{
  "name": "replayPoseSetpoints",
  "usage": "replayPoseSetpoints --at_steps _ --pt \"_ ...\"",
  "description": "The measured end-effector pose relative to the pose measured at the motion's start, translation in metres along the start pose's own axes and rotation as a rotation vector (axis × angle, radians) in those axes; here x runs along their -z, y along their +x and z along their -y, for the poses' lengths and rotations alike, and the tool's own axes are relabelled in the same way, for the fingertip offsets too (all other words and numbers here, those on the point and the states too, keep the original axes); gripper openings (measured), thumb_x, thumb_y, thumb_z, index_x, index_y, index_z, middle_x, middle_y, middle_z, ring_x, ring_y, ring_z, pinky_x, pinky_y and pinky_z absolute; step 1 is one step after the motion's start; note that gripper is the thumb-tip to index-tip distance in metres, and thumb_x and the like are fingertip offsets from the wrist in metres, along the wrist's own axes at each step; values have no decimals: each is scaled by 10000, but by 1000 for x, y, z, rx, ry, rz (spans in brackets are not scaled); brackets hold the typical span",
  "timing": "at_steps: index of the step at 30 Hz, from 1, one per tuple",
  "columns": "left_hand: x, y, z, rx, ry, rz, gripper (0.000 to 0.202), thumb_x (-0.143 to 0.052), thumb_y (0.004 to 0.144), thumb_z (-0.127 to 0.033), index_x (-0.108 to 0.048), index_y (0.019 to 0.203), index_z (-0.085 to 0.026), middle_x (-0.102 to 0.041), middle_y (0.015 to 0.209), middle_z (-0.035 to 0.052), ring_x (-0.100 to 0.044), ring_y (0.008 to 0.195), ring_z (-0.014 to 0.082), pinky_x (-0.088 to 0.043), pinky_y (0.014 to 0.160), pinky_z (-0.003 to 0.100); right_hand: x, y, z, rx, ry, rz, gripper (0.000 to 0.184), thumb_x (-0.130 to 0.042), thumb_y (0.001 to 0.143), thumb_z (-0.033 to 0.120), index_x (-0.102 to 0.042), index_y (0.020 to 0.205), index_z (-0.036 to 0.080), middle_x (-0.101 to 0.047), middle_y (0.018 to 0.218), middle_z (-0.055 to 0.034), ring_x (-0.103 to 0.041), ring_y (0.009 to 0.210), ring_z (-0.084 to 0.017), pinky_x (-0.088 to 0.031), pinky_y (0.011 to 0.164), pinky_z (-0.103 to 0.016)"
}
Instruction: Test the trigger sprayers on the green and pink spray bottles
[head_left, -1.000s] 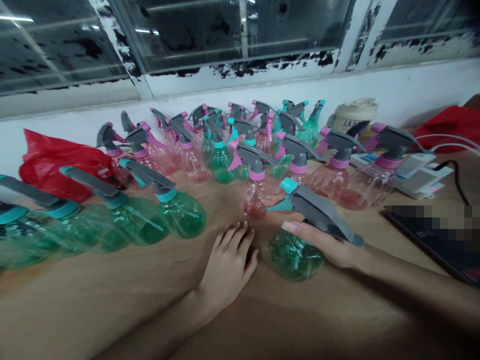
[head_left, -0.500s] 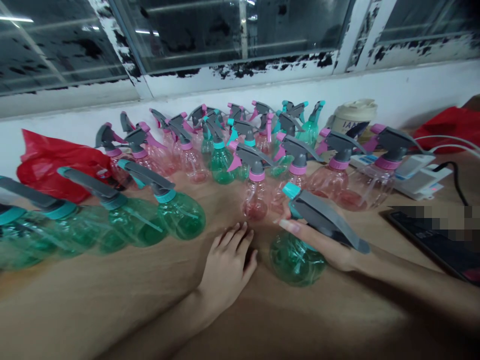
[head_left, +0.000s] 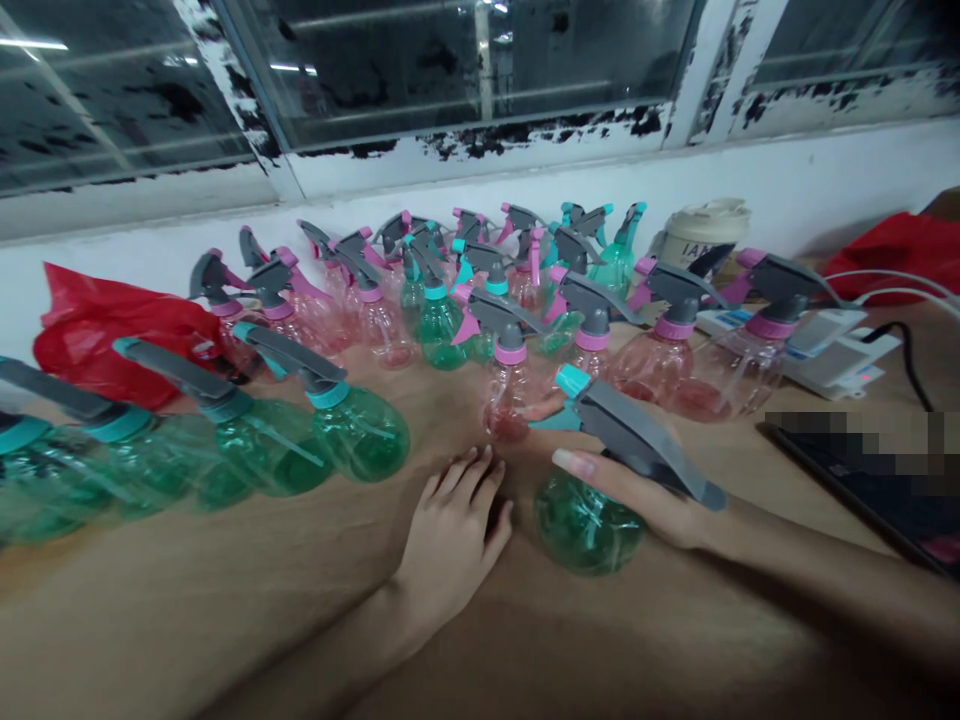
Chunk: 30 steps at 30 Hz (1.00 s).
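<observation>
My right hand (head_left: 652, 500) is wrapped round the neck of a green spray bottle (head_left: 589, 530) with a grey head and a teal nozzle. Its thumb lies across the near side, and other fingers show partly behind the trigger; the rest are hidden by the bottle. To the left, my left hand (head_left: 450, 540) rests palm down on the wooden table (head_left: 247, 610), fingers stretched forward and holding nothing. Just beyond its fingertips stands a pink spray bottle (head_left: 507, 400) with a pink collar. A row of green spray bottles (head_left: 364, 440) stands to its left.
Several more pink and green spray bottles crowd towards the wall. A red plastic bag (head_left: 112, 330) lies at the left, and another red bag (head_left: 892, 260) at the right. A lidded cup (head_left: 697, 235), a white power strip (head_left: 840, 355) and a dark phone (head_left: 847, 480) occupy the right side.
The green bottle in my right hand has shifted slightly left. Its teal trigger now shows further out from the head, and the fingers behind it reach further left. My left hand stays put.
</observation>
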<state>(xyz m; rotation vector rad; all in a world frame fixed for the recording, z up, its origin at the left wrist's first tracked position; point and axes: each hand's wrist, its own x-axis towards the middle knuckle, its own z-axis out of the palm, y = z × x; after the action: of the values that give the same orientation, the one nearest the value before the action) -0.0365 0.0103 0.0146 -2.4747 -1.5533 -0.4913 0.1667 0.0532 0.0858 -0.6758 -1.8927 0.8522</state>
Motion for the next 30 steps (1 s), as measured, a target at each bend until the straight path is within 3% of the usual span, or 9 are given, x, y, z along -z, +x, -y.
replayPoseSetpoints --at_steps 7,14,19,27,30 --pt "0 0 0 2 -7 12 309 -501 898 -211 -596 1179 -125 -615 1246 124 -531 1192 276 -440 961 443 0 -1 2 11 5 7 272 -646 828 288 -634 1098 258 -692 1107 -16 -643 1023 -191 -518 911 -344" --pt "0 0 0 4 -1 11 310 -498 905 -216 -594 1186 -125 -605 1263 122 -530 1191 272 -440 957 437 1 -2 3 -26 -55 -2 291 -638 826 315 -628 1114 271 -688 1091 -18 -666 936 -203 -556 806 -334" --pt "1 0 0 3 -3 20 317 -492 907 -217 -591 1193 -123 -599 1273 117 -522 1200 269 -427 972 434 0 -1 3 -3 -13 13 290 -612 839 323 -611 1126 287 -666 1143 -20 -632 1047 -217 -518 915 -368" --pt "0 0 0 -8 9 6 311 -490 911 -222 -594 1189 -130 -615 1245 119 -533 1184 274 -439 957 441 1 1 4 -21 -46 22 100 -589 856 353 -647 851 272 -690 899 -4 -659 843 -184 -545 799 -331" --pt "1 0 0 -8 2 11 316 -477 915 -222 -593 1191 -120 -611 1250 127 -526 1190 277 -440 956 448 1 -2 0 -35 -54 35 123 -578 865 388 -631 875 277 -677 862 4 -646 761 -168 -538 713 -313"
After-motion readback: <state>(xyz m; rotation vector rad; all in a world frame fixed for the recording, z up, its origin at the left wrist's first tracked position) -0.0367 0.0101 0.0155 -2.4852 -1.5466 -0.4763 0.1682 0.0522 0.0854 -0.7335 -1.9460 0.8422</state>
